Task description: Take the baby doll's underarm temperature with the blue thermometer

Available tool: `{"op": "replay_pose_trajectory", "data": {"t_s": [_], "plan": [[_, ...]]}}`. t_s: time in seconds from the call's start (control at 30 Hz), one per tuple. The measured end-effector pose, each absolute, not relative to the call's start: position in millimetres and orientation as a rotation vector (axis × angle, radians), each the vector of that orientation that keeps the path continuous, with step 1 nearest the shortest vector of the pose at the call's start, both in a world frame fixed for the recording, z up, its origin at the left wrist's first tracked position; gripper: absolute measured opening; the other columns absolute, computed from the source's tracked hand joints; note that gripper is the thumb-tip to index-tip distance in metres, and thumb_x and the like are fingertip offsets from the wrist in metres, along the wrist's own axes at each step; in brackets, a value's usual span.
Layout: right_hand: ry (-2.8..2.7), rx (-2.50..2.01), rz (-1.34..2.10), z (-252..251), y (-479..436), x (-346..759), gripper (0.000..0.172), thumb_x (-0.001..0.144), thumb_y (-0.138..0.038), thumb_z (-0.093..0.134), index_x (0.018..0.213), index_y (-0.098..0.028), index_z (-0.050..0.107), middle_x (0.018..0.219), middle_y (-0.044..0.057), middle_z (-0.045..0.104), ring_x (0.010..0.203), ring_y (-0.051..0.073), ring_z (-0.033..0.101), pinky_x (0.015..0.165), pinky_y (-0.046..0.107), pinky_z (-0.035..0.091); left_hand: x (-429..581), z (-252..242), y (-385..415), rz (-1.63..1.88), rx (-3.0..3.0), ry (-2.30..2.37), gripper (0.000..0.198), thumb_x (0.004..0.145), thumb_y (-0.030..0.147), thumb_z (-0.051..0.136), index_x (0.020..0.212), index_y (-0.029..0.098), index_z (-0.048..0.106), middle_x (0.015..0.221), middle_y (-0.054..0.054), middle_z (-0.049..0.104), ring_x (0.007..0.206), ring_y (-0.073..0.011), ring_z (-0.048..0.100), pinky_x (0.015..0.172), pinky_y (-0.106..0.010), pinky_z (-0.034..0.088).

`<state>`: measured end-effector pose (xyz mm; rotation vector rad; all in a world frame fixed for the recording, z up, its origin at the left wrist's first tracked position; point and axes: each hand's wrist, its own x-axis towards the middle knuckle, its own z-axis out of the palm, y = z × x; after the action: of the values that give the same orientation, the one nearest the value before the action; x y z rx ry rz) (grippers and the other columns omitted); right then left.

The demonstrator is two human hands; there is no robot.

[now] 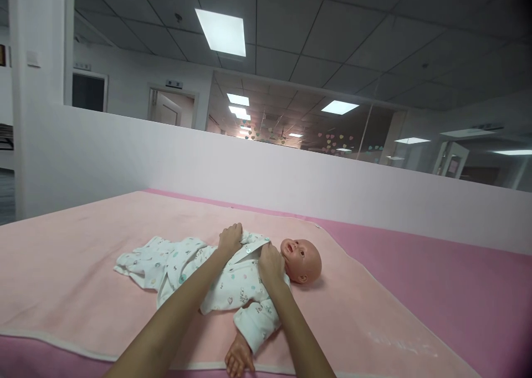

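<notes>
A baby doll (306,260) lies on its back, head to the right, dressed in a white printed baby top (236,281) and matching trousers (153,264). The top's front flap, with small round snaps, lies across the chest. My left hand (230,239) is curled over the flap's far side at the chest, its fingertips partly hidden. Near the doll's neck, my right hand (271,264) is closed on the upper edge of the top. One doll hand (240,357) sticks out of the near sleeve; the other arm is hidden.
Under the doll spreads a peach blanket (366,322) with a pale edge, over a pink mat (449,267). A low white wall (291,173) with glass above borders the far side. Beyond it are doors and ceiling lights.
</notes>
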<state>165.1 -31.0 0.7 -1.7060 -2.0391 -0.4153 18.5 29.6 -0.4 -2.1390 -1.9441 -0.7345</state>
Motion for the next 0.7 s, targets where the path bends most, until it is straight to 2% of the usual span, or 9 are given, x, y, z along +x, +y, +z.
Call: {"op": "replay_pose_trajectory", "data": {"t_s": [0.1, 0.23, 0.43, 0.57, 0.7], "plan": [[-2.104, -1.676, -0.475, 3, -33, 162, 0.034, 0.079, -0.001, 0.025, 0.093, -0.011, 0.054, 0.094, 0.013, 0.057, 0.09, 0.023, 0.055, 0.067, 0.03, 0.044, 20, 2, 25, -0.809, -2.068, -1.867, 0.036, 0.065, 0.02, 0.056, 0.099, 0.018, 0.043, 0.099, -0.007, 0.049, 0.094, -0.0215, 0.045, 0.08, -0.032, 0.031], [-2.222, -1.664, -0.499, 12, -34, 158, 0.033, 0.079, -0.001, 0.027, 0.096, -0.011, 0.054, 0.096, 0.015, 0.056, 0.089, 0.025, 0.056, 0.066, 0.034, 0.046, 21, 5, 19, -0.846, -2.012, -1.706, 0.038, 0.065, 0.015, 0.053, 0.102, 0.021, 0.048, 0.1, -0.007, 0.047, 0.094, -0.0211, 0.043, 0.079, -0.033, 0.029], [-2.248, -1.665, -0.434, 16, -28, 159, 0.031, 0.078, 0.0, 0.029, 0.095, -0.012, 0.052, 0.09, 0.012, 0.061, 0.079, 0.023, 0.06, 0.06, 0.031, 0.045, 20, 7, 5, -0.83, -1.957, -1.6, 0.016, 0.07, 0.019, 0.049, 0.085, 0.019, 0.054, 0.092, -0.006, 0.05, 0.087, -0.0184, 0.044, 0.076, -0.033, 0.031], [-2.08, -1.773, -0.388, 13, -28, 158, 0.031, 0.078, 0.0, 0.025, 0.096, -0.009, 0.048, 0.085, 0.013, 0.061, 0.078, 0.024, 0.06, 0.058, 0.03, 0.043, 18, 3, -4, -0.855, -1.976, -1.74, 0.016, 0.071, 0.025, 0.049, 0.087, 0.02, 0.05, 0.099, -0.004, 0.049, 0.084, -0.0176, 0.048, 0.071, -0.03, 0.034], [-1.931, -1.747, -0.376, 7, -29, 158, 0.028, 0.078, -0.002, 0.028, 0.094, -0.013, 0.049, 0.082, 0.01, 0.059, 0.079, 0.023, 0.057, 0.061, 0.029, 0.039, 16, 2, -12, -0.778, -2.072, -2.01, 0.022, 0.073, 0.028, 0.045, 0.094, 0.021, 0.043, 0.1, -0.004, 0.053, 0.084, -0.0193, 0.052, 0.07, -0.03, 0.035]]}}
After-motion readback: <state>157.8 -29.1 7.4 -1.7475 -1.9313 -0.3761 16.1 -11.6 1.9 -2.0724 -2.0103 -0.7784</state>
